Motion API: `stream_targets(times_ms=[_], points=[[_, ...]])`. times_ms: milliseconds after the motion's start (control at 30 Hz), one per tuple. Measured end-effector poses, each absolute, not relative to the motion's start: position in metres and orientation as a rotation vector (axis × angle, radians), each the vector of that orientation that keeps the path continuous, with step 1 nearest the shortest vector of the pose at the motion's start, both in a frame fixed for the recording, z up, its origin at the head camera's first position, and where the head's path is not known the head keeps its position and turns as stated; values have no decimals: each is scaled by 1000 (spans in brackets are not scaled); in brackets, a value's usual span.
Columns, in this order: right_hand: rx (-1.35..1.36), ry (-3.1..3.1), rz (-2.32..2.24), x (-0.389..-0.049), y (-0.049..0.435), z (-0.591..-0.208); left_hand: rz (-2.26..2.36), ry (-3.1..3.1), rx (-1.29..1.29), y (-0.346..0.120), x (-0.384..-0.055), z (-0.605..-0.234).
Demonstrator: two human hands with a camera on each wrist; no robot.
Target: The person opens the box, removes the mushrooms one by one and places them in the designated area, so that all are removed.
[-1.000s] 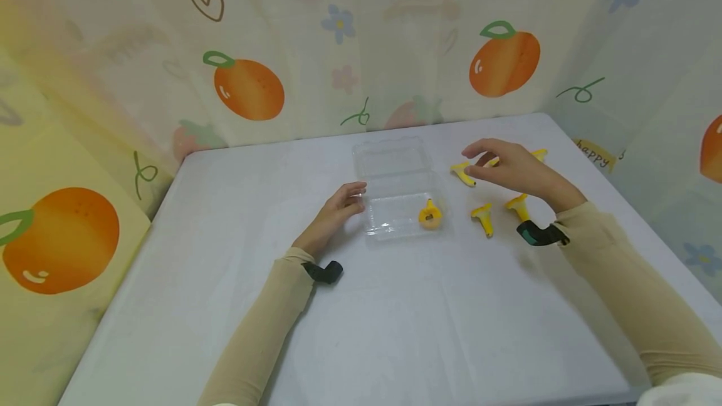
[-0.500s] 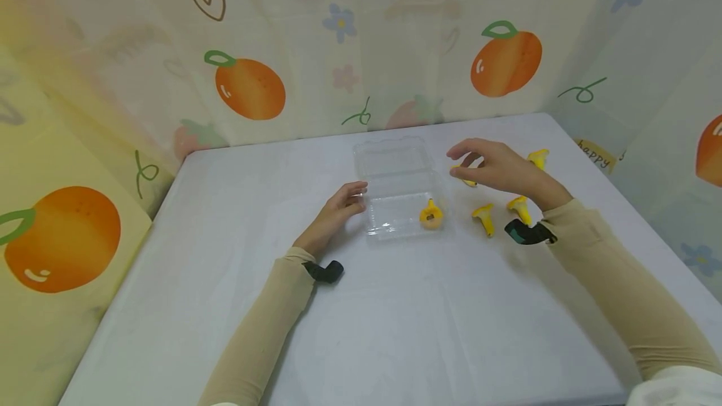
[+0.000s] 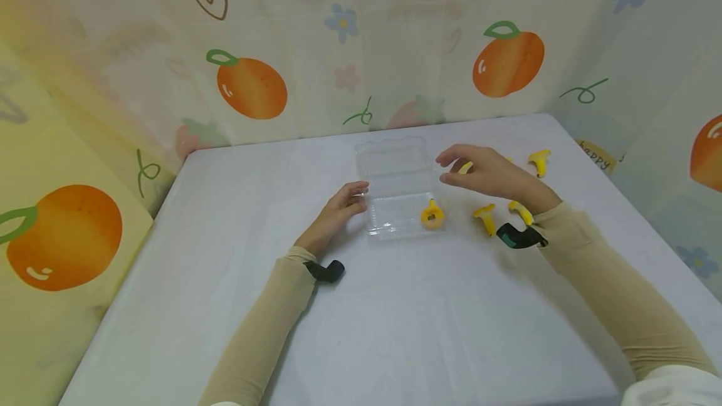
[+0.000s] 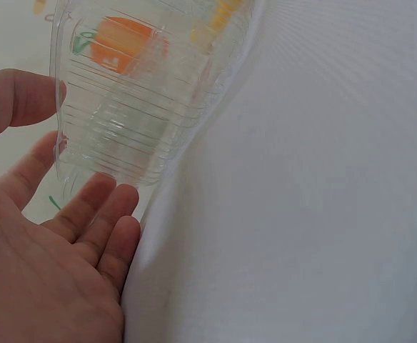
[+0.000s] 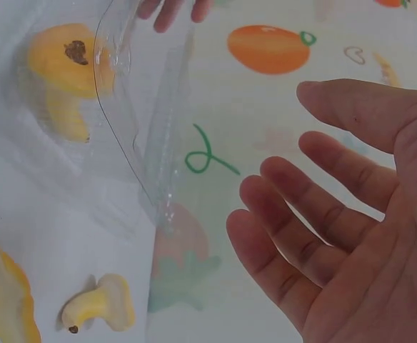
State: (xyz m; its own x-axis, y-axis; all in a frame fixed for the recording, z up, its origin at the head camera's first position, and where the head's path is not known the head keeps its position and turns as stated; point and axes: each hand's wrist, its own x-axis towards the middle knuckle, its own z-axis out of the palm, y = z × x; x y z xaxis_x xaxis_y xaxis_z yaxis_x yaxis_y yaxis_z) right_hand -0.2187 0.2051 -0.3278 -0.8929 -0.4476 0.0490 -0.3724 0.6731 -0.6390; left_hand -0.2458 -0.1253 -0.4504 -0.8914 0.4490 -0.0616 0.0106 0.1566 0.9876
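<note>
A clear plastic clamshell box (image 3: 395, 213) lies with its lid up and one yellow trumpet-shaped mushroom (image 3: 432, 223) inside. At the box's left side, my left hand (image 3: 334, 210) rests its thumb and fingertips against the rim; in the left wrist view the hand (image 4: 58, 264) has its lower fingers loosely bent beside the ribbed wall (image 4: 123, 107). My right hand (image 3: 489, 173) hovers just right of the box, partly hiding a mushroom (image 3: 465, 168). Nothing lies between its spread, relaxed fingers, as the hand (image 5: 351, 221) shows in the right wrist view.
More yellow mushrooms lie on the white-clothed table (image 3: 254, 218) right of the box: one (image 3: 485, 218) near it, one (image 3: 520, 212) by the right wrist, one (image 3: 539, 161) farther back. A printed fabric wall (image 3: 395, 49) rises behind the table.
My right hand has moved left, from above the mushrooms toward the box, and slightly lower in the last half second. The left hand has stayed at the box's edge.
</note>
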Motion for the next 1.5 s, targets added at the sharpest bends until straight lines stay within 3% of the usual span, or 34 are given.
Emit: stream_targets(times_ms=[1500], points=[[-723,2589,-889,-226,183,-359,1784,2108,445,-126,-247,-450]])
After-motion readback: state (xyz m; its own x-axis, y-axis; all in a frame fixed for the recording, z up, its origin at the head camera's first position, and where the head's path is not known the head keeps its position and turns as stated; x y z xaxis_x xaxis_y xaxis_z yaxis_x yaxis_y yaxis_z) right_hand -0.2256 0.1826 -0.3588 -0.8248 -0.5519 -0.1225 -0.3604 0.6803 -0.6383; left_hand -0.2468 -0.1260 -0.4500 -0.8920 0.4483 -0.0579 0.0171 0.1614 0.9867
